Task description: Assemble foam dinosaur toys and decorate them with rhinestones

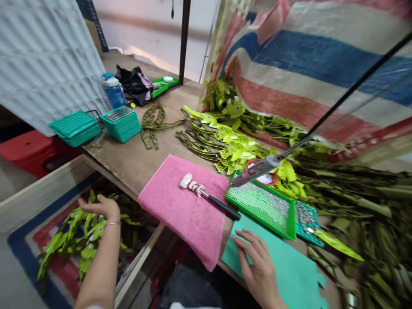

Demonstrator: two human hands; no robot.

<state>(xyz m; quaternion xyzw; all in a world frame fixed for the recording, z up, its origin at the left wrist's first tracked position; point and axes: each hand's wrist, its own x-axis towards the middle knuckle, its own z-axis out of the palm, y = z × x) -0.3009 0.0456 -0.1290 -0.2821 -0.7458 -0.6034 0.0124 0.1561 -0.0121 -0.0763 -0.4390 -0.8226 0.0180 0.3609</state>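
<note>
My left hand is open, its fingers spread above a lined bin with bright green and olive flat pieces in it. No object shows in that hand. At the near edge of the work table, my right hand hovers over or rests on a teal foam mat; which of these I cannot tell. Its fingers are loosely stretched and hold nothing visible. A tool with a black handle and a white, lumpy wrapped end lies across a folded pink cloth between the hands.
A green tray of small shiny pieces sits right of the cloth, beneath a grey-tipped hanging tool. Bright green pieces and olive strips pile up behind and right. Teal stacked trays and a blue bottle stand far left.
</note>
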